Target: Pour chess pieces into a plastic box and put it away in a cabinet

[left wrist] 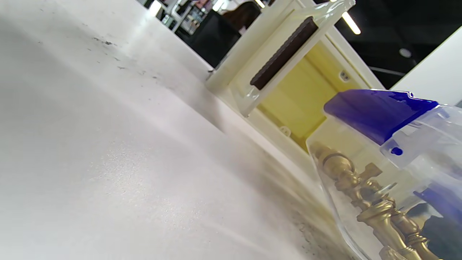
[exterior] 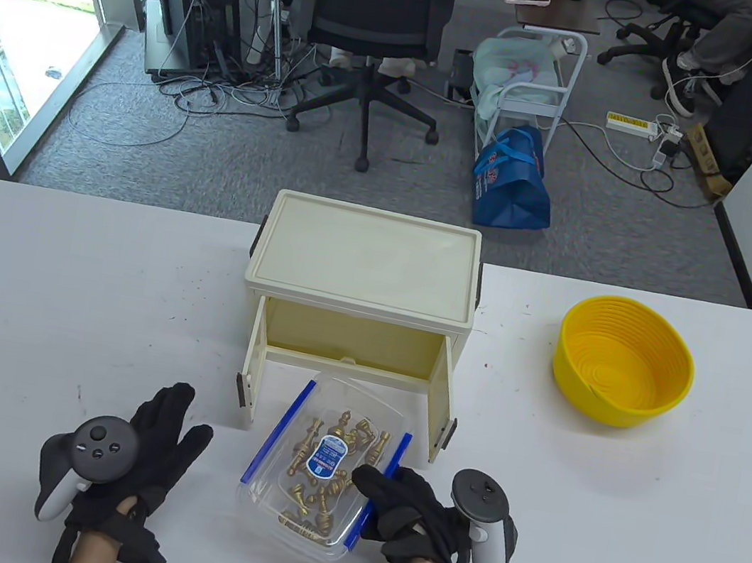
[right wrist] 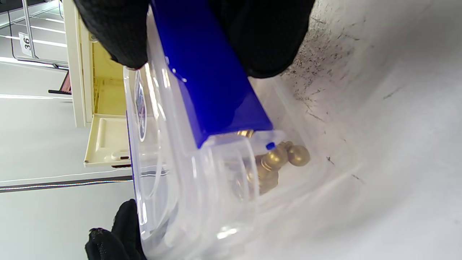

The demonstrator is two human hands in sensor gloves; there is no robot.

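1. Right hand (exterior: 406,510), nearest the bottom edge, grips the near-right side of the plastic box (exterior: 324,460). Its fingers (right wrist: 119,32) curl over the right blue clip (right wrist: 213,72), thumb on the lid side.
2. Left hand (exterior: 129,463) lies on the table (exterior: 54,314) left of the plastic box, apart from it. Fingers spread and released, holding nothing.
3. Plastic box: clear, lid on, blue clips on both long sides, sticker on the lid. It sits on the table just in front of the cabinet (exterior: 363,272) opening, its far end between the two open doors. Cannot tell whether it is lifted or resting; the left wrist view suggests a slight tilt.
4. Chess pieces (exterior: 329,475), gold, are piled inside the plastic box, so pouring looks finished.
5. Cabinet: cream, behind the plastic box, both doors swung open toward the hands, interior visible and nothing seen inside.
6. Yellow bowl (exterior: 624,362), well to the right of the plastic box, looks empty; likely the source of the pieces.
7. Step in hand, my judgement: storing, with the box being fed into the cabinet.
8. Next move calls for pushing the plastic box straight back between the doors. It sits a bit skewed to the opening, so it should be squared up first or a corner may catch a door. Then both doors need closing, with the free left hand available for that.
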